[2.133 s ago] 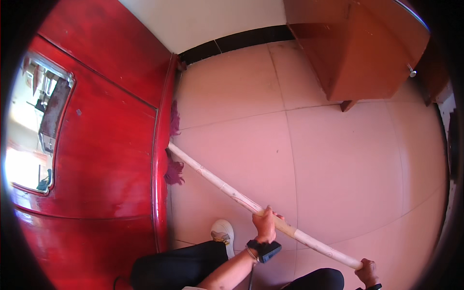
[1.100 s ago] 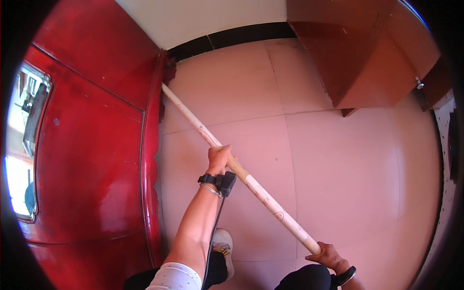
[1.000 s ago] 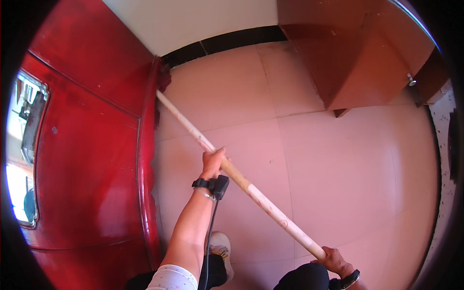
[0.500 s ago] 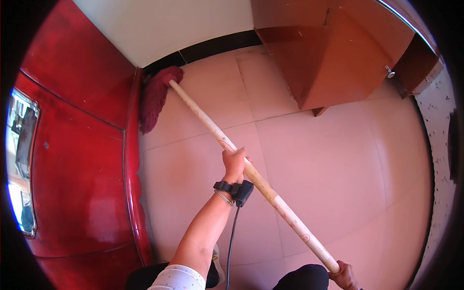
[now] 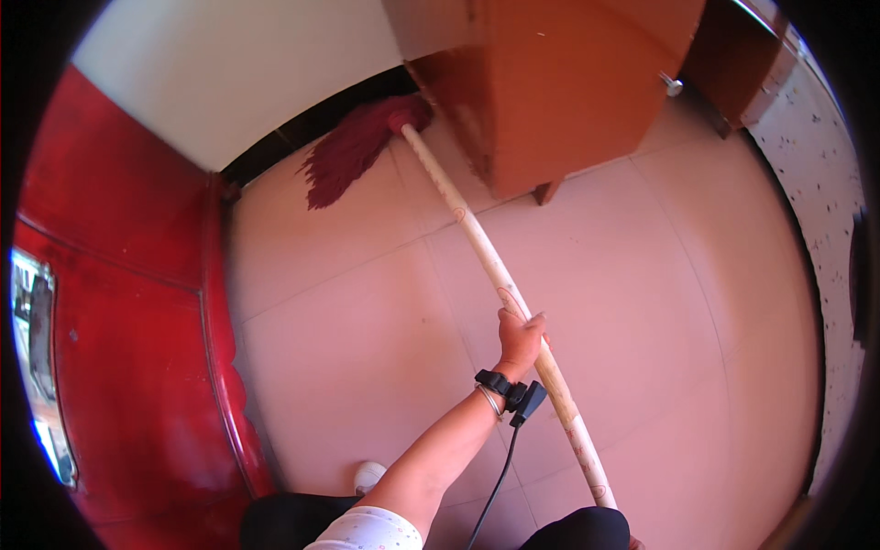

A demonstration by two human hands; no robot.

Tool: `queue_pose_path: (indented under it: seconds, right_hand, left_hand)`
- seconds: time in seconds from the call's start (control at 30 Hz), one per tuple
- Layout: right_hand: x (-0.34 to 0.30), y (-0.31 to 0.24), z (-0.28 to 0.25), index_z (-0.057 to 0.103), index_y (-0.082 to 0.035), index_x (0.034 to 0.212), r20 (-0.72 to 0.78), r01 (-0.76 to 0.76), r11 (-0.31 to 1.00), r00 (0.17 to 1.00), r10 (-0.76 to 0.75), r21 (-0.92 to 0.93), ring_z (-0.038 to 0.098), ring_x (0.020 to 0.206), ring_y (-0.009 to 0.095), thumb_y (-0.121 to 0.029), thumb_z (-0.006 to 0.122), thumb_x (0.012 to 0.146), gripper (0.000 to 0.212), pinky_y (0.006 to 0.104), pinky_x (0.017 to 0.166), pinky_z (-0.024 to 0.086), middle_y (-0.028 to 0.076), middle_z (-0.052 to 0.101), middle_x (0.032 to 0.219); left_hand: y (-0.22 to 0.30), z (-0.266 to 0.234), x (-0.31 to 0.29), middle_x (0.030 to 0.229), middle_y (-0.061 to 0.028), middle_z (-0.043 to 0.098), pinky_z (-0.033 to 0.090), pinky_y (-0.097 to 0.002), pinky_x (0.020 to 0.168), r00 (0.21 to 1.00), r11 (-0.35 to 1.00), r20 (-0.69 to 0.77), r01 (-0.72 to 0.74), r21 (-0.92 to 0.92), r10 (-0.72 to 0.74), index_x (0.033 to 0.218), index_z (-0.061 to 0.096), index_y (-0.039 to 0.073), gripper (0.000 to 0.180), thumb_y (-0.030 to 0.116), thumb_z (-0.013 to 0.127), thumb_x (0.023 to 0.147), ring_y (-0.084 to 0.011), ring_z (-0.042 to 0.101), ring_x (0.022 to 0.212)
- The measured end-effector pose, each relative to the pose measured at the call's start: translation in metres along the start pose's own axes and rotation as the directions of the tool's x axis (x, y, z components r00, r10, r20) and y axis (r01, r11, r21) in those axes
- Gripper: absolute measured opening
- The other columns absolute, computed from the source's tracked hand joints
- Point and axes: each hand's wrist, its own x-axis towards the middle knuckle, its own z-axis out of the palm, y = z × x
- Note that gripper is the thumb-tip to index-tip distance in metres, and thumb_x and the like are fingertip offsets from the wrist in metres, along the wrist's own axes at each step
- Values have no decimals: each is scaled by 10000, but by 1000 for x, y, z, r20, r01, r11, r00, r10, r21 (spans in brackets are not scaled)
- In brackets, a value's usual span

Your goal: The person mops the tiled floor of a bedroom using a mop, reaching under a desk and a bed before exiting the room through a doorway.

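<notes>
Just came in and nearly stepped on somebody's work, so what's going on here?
A person grips a pale mop handle with the left hand. Only a sliver of the right hand shows past the dark-trousered knee, so its hold is unclear. The dark red mop head lies on the tiled floor by the black skirting, its strands spread leftward, close to the brown cabinet.

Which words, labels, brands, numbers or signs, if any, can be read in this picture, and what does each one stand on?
No text here can be read.
Mop handle: red marks above and below the left hand, too small and blurred to read.
Speckled panel at the right: scattered small dark marks, no letters to make out.
Red cabinet and brown cabinet: no lettering seen.
</notes>
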Motion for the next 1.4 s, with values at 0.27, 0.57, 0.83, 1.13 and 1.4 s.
queue_pose_path:
  seconds: [0.27, 0.57, 0.83, 1.13, 1.4]
  right_hand:
    - [-16, 17, 38, 531, 17, 1078, -11, -65, 998, 998, 65, -15, 548, 733, 156, 38, 566, 684, 395, 297, 616, 465, 68, 610, 832]
    - [33, -63, 45, 532, 15, 1079, 143, 103, 993, 985, -94, -61, 554, 744, 168, 37, 582, 672, 411, 305, 628, 468, 77, 613, 840]
    - [84, -134, 51, 532, 13, 1081, 270, 249, 968, 934, -234, -25, 560, 754, 179, 36, 597, 661, 425, 312, 640, 471, 85, 616, 848]
    - [47, -53, 30, 532, 11, 1083, 241, 175, 982, 952, -188, 75, 567, 766, 191, 34, 613, 649, 442, 320, 652, 474, 93, 620, 856]
    - [-23, 51, 41, 532, 9, 1085, 139, 36, 992, 989, -53, 124, 573, 776, 202, 33, 628, 638, 457, 327, 663, 476, 101, 623, 864]
  left_hand:
    - [-14, 24, 4, 647, -119, 460, 441, -319, 341, 989, 993, 138, 29, 118, -46, 885, 277, -15, 324, 44, 561, 740, -186, 497, 388]
    - [4, 13, 3, 644, -111, 471, 441, -319, 340, 991, 998, 122, 50, 34, -54, 874, 305, -5, 328, 51, 582, 708, -181, 501, 389]
    - [-18, -42, -5, 610, -70, 476, 458, -298, 364, 999, 1000, 40, -7, -16, 8, 866, 310, 51, 303, 36, 580, 728, -159, 509, 419]
    - [31, -144, 6, 604, -97, 469, 458, -345, 402, 970, 998, -238, 57, -13, -58, 901, 331, 70, 290, 44, 563, 728, -204, 510, 460]
    - [24, -135, 10, 639, -99, 479, 463, -327, 422, 950, 991, -306, 97, 92, -64, 831, 371, 10, 206, 68, 552, 751, -194, 500, 462]
